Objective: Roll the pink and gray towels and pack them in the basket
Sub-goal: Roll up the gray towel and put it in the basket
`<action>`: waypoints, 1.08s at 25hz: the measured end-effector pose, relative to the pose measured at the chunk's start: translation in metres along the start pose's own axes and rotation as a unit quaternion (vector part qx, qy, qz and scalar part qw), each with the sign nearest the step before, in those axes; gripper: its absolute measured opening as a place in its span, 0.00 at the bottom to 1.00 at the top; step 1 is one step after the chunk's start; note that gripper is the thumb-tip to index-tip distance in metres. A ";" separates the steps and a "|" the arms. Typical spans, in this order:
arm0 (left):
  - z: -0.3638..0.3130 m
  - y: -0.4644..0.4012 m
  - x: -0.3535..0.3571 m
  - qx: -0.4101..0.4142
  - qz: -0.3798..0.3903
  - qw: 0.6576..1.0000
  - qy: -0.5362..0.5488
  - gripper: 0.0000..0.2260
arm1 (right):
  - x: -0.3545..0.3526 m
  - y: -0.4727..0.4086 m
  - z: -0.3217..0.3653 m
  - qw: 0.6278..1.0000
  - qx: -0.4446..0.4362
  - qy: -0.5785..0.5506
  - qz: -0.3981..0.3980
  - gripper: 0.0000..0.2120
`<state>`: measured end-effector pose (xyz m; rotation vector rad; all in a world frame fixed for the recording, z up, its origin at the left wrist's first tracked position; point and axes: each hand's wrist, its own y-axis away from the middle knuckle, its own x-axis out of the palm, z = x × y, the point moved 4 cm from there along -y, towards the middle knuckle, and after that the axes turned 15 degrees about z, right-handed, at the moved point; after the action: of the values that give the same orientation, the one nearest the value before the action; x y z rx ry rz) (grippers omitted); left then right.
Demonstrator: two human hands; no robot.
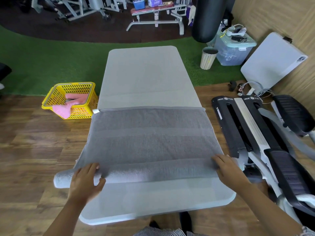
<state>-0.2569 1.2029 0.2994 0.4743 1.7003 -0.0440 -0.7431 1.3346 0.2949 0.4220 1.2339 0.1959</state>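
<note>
matt terry gray towel [150, 138], perforated plastic basket [71, 99]

A gym: weight bench [154, 10], punching bag [207, 17], stepper machine [259, 133].

A long grey table [146, 74] — on it lies a partly rolled gray towel [150, 138].
</note>
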 end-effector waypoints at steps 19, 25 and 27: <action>0.005 0.012 0.017 0.040 0.010 0.999 -0.007 0.23 | 0.008 -0.004 0.007 0.997 -0.050 0.018 -0.064 0.22; -0.005 0.009 0.019 0.028 0.013 0.999 -0.026 0.23 | 0.008 0.001 0.011 0.997 -0.040 0.057 -0.017 0.21; -0.009 0.011 0.018 0.043 0.015 0.999 -0.030 0.21 | 0.003 -0.003 0.008 0.999 -0.012 0.043 0.010 0.17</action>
<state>-0.2639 1.2208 0.2868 0.5568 1.6378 -0.1088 -0.7352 1.3316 0.2928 0.4076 1.3116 0.2481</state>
